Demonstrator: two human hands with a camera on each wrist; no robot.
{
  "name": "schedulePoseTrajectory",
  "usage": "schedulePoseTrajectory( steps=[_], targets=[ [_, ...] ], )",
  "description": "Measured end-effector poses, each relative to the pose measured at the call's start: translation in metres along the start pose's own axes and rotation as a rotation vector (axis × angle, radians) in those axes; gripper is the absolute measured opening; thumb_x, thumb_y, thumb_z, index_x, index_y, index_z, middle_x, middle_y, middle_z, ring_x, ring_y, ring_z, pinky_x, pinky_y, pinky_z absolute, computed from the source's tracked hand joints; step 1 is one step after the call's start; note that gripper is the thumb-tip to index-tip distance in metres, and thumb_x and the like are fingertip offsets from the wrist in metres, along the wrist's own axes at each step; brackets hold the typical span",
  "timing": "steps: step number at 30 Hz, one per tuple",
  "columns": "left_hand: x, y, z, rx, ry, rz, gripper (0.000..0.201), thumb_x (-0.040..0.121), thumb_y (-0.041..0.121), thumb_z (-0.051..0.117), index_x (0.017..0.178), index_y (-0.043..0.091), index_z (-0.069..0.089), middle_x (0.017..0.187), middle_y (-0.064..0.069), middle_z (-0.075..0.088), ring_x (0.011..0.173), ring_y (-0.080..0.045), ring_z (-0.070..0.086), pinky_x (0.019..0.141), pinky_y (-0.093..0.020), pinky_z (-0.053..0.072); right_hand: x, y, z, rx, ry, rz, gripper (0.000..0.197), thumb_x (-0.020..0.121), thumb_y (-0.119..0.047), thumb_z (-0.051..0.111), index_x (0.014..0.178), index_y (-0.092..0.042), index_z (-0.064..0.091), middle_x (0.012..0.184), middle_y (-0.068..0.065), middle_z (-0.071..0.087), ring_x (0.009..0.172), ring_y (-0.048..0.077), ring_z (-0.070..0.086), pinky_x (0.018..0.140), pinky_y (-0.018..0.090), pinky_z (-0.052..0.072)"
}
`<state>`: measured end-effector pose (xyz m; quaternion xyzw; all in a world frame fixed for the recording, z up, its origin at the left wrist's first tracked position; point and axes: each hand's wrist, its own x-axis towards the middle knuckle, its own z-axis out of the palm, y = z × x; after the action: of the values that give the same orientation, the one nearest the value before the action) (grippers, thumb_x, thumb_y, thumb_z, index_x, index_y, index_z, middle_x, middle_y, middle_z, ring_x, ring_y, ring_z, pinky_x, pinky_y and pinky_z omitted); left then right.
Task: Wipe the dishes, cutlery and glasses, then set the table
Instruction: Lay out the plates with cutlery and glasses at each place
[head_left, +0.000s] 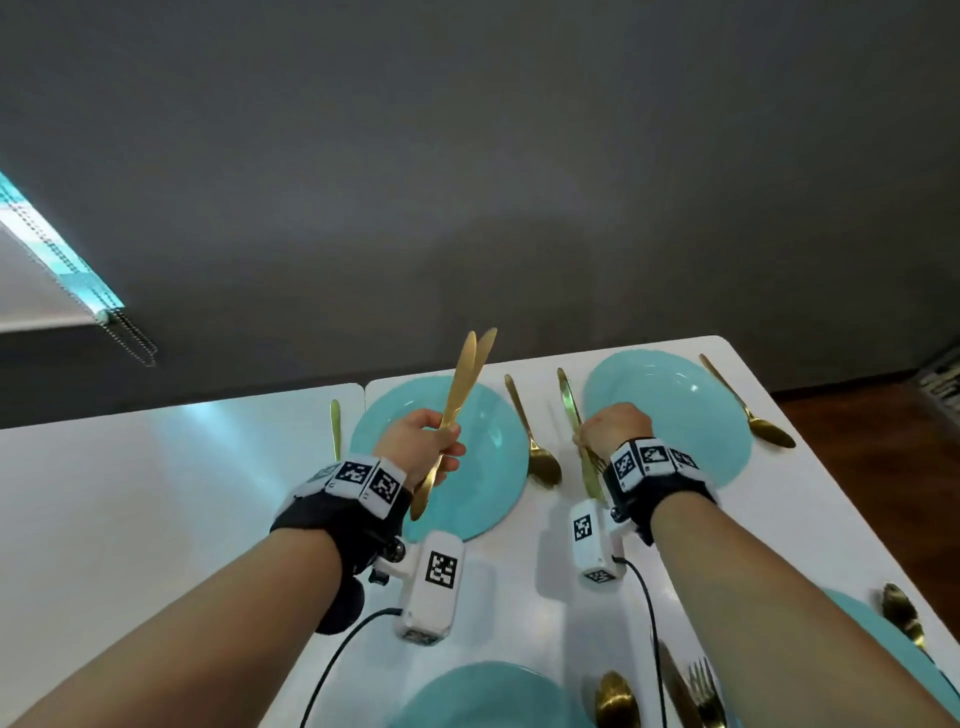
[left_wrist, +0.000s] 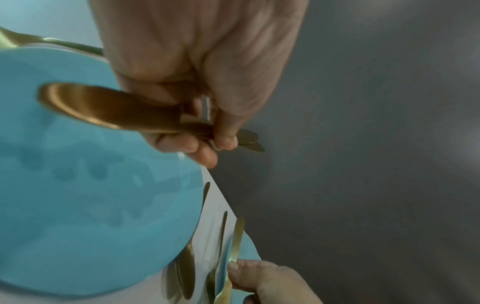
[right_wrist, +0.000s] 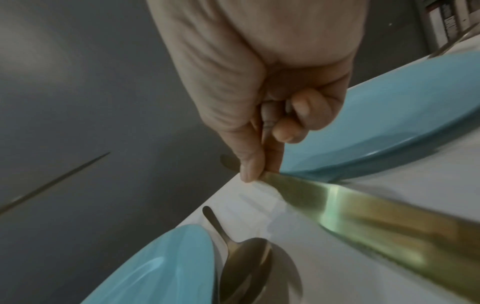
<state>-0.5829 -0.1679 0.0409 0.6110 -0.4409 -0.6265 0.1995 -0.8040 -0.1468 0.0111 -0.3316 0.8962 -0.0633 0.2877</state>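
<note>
My left hand (head_left: 447, 452) grips two gold knives (head_left: 460, 387) together above the far left turquoise plate (head_left: 498, 415), handles pointing up and away. In the left wrist view a broad blade (left_wrist: 103, 107) sticks out of that fist over the plate (left_wrist: 78, 195). My right hand (head_left: 584, 441) pinches another gold knife (head_left: 570, 405) low over the white table (head_left: 156, 493), just left of the far right plate (head_left: 675, 395). The right wrist view shows thumb and fingers (right_wrist: 249, 164) pinching the knife (right_wrist: 363, 216). A second gold piece runs beside it under the wrist; whether it is held is hidden.
A gold spoon (head_left: 540, 457) lies between the two far plates, and another spoon (head_left: 763, 426) lies right of the far right plate. One gold piece (head_left: 335, 428) lies left of the far left plate. Two near plates (head_left: 493, 696) have cutlery (head_left: 696, 691) beside them. A dark wall stands behind the table.
</note>
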Motion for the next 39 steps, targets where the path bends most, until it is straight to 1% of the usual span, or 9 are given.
schedulePoseTrajectory(
  steps=[1,3,8,12,19,28,32,36,39],
  targets=[
    [0.004,-0.001,-0.001,-0.005,0.010,-0.001,0.017,0.096,0.014,0.051,0.079,0.016,0.050,0.069,-0.005,0.059,0.052,-0.013,0.050,0.047,-0.021,0.037,0.006,-0.005,0.004,-0.002,-0.004,0.010,0.033,0.080,-0.027,0.072,0.099,-0.001,0.064,0.106,0.012,0.067,0.091,0.026,0.061,0.074,0.024,0.047],
    [0.010,-0.002,-0.005,-0.022,0.031,-0.003,0.017,0.096,0.014,0.052,0.079,0.016,0.049,0.069,-0.004,0.058,0.052,-0.012,0.049,0.048,-0.021,0.036,0.015,-0.011,0.012,-0.025,-0.005,0.025,0.030,0.079,-0.024,0.074,0.095,-0.001,0.064,0.104,0.013,0.068,0.088,0.026,0.062,0.070,0.025,0.044],
    [0.022,-0.006,-0.013,-0.023,0.081,-0.005,0.015,0.095,0.015,0.054,0.080,0.016,0.053,0.070,-0.003,0.060,0.055,-0.013,0.051,0.051,-0.022,0.039,0.030,-0.020,0.023,-0.123,-0.005,0.038,0.027,0.082,-0.021,0.071,0.098,0.000,0.064,0.106,0.012,0.067,0.098,0.027,0.064,0.072,0.026,0.046],
    [0.025,-0.006,-0.014,-0.026,0.093,-0.008,0.014,0.095,0.016,0.054,0.080,0.016,0.054,0.071,-0.003,0.061,0.056,-0.013,0.052,0.052,-0.022,0.041,0.042,-0.026,0.029,-0.132,0.076,0.016,0.014,0.089,-0.018,0.060,0.091,-0.004,0.063,0.103,0.013,0.068,0.092,0.028,0.065,0.067,0.027,0.044],
    [0.030,-0.008,-0.014,-0.005,0.101,-0.006,0.012,0.095,0.017,0.054,0.083,0.017,0.055,0.072,-0.002,0.061,0.057,-0.013,0.053,0.053,-0.022,0.042,0.049,-0.032,0.029,-0.172,0.112,-0.030,0.018,0.091,-0.017,0.057,0.098,-0.003,0.063,0.100,0.014,0.066,0.088,0.027,0.063,0.074,0.032,0.051],
    [0.032,-0.006,-0.011,-0.008,0.095,-0.004,0.014,0.095,0.018,0.054,0.081,0.018,0.054,0.072,-0.003,0.061,0.058,-0.013,0.052,0.054,-0.022,0.042,0.056,-0.027,0.029,-0.158,0.124,-0.051,0.018,0.092,-0.022,0.057,0.094,-0.004,0.063,0.088,0.012,0.063,0.073,0.023,0.056,0.068,0.029,0.047],
    [0.032,-0.005,-0.010,-0.008,0.100,-0.005,0.015,0.095,0.017,0.053,0.080,0.018,0.054,0.072,-0.003,0.060,0.058,-0.013,0.052,0.054,-0.022,0.042,0.059,-0.026,0.028,-0.150,0.137,-0.051,0.017,0.092,-0.022,0.057,0.086,-0.007,0.059,0.094,0.012,0.067,0.073,0.023,0.056,0.067,0.030,0.047],
    [0.032,-0.006,-0.009,-0.010,0.108,-0.012,0.014,0.095,0.017,0.053,0.081,0.017,0.054,0.072,-0.003,0.060,0.057,-0.013,0.052,0.053,-0.021,0.042,0.059,-0.026,0.028,-0.150,0.135,-0.056,0.017,0.092,-0.023,0.058,0.090,-0.006,0.062,0.094,0.012,0.066,0.073,0.023,0.056,0.069,0.030,0.048],
    [0.032,-0.006,-0.009,-0.008,0.117,-0.017,0.013,0.095,0.017,0.053,0.082,0.017,0.054,0.072,-0.002,0.061,0.058,-0.012,0.052,0.053,-0.021,0.043,0.058,-0.026,0.027,-0.147,0.136,-0.063,0.018,0.092,-0.023,0.058,0.084,-0.007,0.058,0.093,0.012,0.066,0.072,0.023,0.056,0.067,0.030,0.047]
  ],
)
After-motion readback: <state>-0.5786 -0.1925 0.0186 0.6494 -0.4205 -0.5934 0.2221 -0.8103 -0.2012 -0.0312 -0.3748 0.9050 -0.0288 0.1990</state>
